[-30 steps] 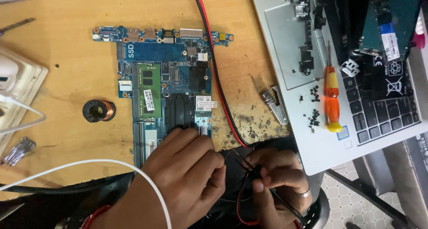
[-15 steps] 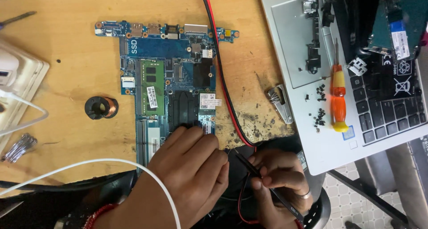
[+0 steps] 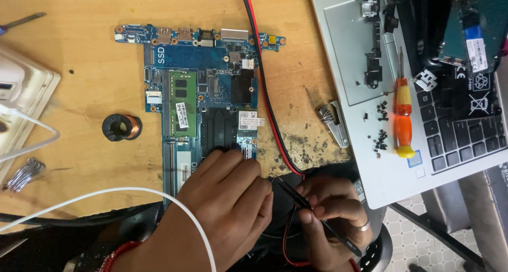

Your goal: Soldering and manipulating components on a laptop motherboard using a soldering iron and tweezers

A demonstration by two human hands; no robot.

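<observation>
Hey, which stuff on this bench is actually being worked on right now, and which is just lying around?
In use:
left hand resting on the blue circuit board
right hand holding a black probe
red and black leads

Lying about:
orange screwdriver
copper coil
metal clip
loose screws
open laptop base

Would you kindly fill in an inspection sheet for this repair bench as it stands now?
Surface: wooden bench, scorched and pitted near its front edge.
Job's things: blue circuit board lying flat; black probe in the right hand.
Clutter: copper coil, metal clip, orange screwdriver, loose black screws.
Grips: left hand rests on the board's near edge; right hand pinches the probe.
Cables: red-and-black pair crossing the board; white cable over the left wrist.
Surroundings: opened laptop at right; tiled floor below.
</observation>
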